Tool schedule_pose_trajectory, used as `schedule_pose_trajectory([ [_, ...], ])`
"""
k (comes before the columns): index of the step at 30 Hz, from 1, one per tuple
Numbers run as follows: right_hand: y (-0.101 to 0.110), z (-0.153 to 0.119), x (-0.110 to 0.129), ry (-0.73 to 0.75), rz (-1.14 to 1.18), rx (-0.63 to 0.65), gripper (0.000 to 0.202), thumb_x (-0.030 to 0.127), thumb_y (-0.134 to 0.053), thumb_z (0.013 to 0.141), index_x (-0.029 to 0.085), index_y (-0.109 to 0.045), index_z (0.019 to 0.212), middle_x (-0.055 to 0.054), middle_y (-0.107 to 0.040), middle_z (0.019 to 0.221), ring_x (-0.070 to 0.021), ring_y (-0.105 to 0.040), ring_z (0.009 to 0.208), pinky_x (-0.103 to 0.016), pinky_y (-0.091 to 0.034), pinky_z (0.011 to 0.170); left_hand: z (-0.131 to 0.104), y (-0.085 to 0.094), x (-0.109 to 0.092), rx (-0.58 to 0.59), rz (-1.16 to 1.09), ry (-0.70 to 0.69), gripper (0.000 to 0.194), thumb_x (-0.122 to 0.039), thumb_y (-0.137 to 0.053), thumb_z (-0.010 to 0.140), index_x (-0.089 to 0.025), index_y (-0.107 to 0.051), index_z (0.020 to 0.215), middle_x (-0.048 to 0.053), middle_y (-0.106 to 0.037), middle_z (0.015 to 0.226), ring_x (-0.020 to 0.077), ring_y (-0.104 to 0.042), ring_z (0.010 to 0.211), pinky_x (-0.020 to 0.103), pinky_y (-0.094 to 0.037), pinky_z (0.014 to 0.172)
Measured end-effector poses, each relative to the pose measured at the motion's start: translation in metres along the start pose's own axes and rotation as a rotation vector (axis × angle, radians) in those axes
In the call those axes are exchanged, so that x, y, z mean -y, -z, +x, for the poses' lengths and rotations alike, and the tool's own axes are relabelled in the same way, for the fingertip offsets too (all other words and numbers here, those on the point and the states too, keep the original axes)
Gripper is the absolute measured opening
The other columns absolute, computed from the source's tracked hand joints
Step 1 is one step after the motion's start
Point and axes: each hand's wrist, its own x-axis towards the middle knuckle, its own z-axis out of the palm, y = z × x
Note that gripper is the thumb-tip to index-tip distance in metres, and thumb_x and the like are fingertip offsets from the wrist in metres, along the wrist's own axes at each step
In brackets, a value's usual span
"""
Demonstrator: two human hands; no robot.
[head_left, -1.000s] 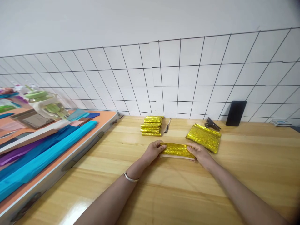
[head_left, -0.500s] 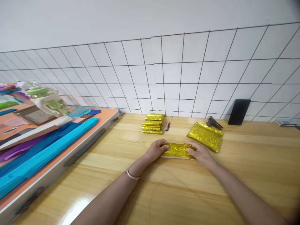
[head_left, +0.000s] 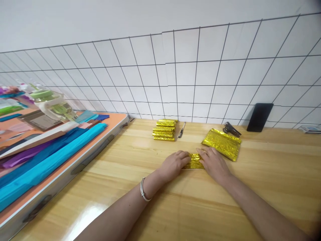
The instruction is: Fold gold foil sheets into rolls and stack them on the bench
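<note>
- Fingers of both hands were laid flat and pressed down on a folded gold foil piece [head_left: 194, 161]; nothing was pinched or lifted, and the left hand [head_left: 174, 164] covered one end while the right hand [head_left: 213, 162] covered the other, so that only a short middle stretch of foil could be seen between them.
- Wooden table [head_left: 225, 207] was taken up mostly by bare boards, with the piece being pressed near its middle, at about 12 o'clock from the person's forearms.
- An orange board [head_left: 114, 124] loaded with rolls of blue paper [head_left: 50, 160] was set alongside the table at 9 o'clock, well apart from the hands.
- A pile of unfolded gold foil sheets [head_left: 222, 143] was left at 1 o'clock, just beside the right hand; more sheets were judged to be left to fold, though their number could not be told.
- A stack of finished gold folds [head_left: 164, 130] was seen at 11 o'clock near the wall, which suggested that several pieces had been completed.
- The piece under the hands was judged to be part-way through folding, not yet as narrow as the stacked ones.
- A black stapler [head_left: 232, 129] and a pen [head_left: 182, 130] lay untouched by the wall.
</note>
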Motion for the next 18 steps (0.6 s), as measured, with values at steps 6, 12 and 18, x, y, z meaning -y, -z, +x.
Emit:
schedule_pose_trajectory([
  [6, -0.011, -0.002, 0.005, 0.164, 0.095, 0.111, 0.047, 0.015, -0.035, 0.089, 0.021, -0.042, 0.135, -0.008, -0.039, 0.142, -0.0226, -0.031, 0.132, -0.043, -0.03, 0.106, 0.0, -0.009, 0.003, 0.076, 0.042, -0.084, 0.035, -0.009, -0.049, 0.083, -0.022, -0.058, 0.114, 0.012, -0.057, 0.119, 0.0254, -0.049, 0.114, 0.039, -0.031, 0.1],
  [12, -0.022, -0.002, 0.0, 0.128, 0.135, 0.206, 0.049, 0.025, -0.031, 0.091, 0.015, -0.034, 0.139, -0.01, -0.036, 0.144, -0.0211, -0.032, 0.132, -0.04, -0.028, 0.109, 0.002, -0.013, 0.012, 0.047, -0.006, -0.08, 0.041, 0.0, -0.042, 0.078, -0.02, -0.059, 0.109, 0.011, -0.055, 0.123, 0.0221, -0.048, 0.118, 0.037, -0.035, 0.101],
  [18, -0.02, -0.001, -0.004, 0.143, 0.149, 0.267, 0.051, 0.032, -0.026, 0.093, 0.017, -0.027, 0.142, -0.008, -0.029, 0.147, -0.0201, -0.025, 0.135, -0.04, -0.023, 0.11, -0.004, -0.008, 0.012, 0.106, 0.158, -0.183, 0.041, -0.005, -0.04, 0.083, -0.017, -0.05, 0.122, 0.012, -0.048, 0.132, 0.0209, -0.04, 0.127, 0.04, -0.031, 0.107],
])
